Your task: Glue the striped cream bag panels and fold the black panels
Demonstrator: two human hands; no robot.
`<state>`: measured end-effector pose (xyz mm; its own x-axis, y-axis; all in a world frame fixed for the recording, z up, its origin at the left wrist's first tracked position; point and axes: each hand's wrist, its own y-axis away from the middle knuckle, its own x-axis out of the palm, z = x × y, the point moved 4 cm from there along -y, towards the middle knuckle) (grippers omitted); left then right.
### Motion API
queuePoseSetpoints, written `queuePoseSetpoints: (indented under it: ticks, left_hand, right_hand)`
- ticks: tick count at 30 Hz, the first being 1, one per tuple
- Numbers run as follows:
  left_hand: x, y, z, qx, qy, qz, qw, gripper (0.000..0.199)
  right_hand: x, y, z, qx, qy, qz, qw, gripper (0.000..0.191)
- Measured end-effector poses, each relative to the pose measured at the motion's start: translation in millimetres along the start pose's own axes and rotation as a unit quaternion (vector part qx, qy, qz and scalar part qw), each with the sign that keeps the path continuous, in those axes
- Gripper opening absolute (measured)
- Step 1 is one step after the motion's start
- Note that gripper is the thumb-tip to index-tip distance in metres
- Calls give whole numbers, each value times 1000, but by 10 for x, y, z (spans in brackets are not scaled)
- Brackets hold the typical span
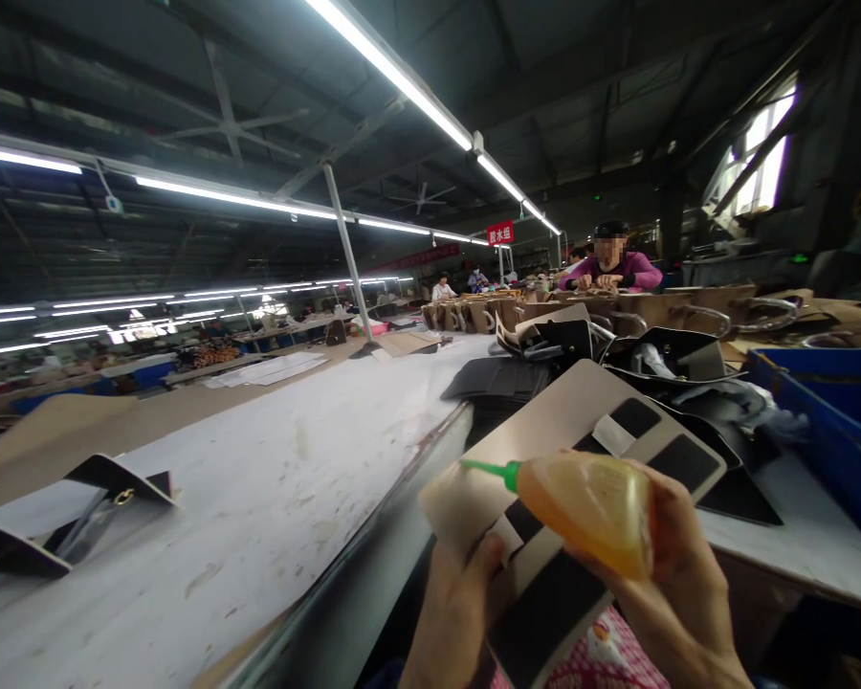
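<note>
My right hand (678, 565) is wrapped round a soft bottle (592, 507) of amber liquid, tilted on its side. The bottle's green nozzle (489, 468) points left, its tip at the upper left edge of a beige panel (545, 411). Black patches and small white pieces lie on that panel. At the panel's lower left, my left hand (466, 603) grips it, thumb on top near a white piece; the other fingers are hidden beneath.
A long white-covered table (258, 459) runs along the left, with black pieces bearing gold rings (123, 497). Black bag parts (660, 354) are piled beyond the panel. A blue bin (825, 402) stands right. A person in purple (638, 271) works farther back.
</note>
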<state>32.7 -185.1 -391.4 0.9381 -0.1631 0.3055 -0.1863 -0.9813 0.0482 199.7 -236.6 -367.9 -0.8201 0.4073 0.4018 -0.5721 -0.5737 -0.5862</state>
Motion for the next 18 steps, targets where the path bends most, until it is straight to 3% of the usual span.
queuePoseSetpoints:
  ticks: [2, 6, 11, 15, 18]
  left_hand:
    - [-21, -9, 16, -3, -15, 2, 1000, 49]
    - [-8, -22, 0, 21, 41, 30, 999, 42]
    - [-80, -8, 7, 32, -20, -21, 999, 33]
    - [-109, -6, 50, -9, -11, -24, 1000, 53]
    - [-256, 40, 81, 25, -53, -60, 997, 49]
  right_hand:
    - [-7, -27, 36, -15, 11, -34, 999, 63]
    - [51, -59, 20, 37, 31, 52, 997, 63]
    - [32, -68, 64, -39, 53, -43, 997, 60]
    - [114, -80, 41, 6, 30, 10, 999, 58]
    - [36, -167, 36, 7, 51, -29, 998, 56]
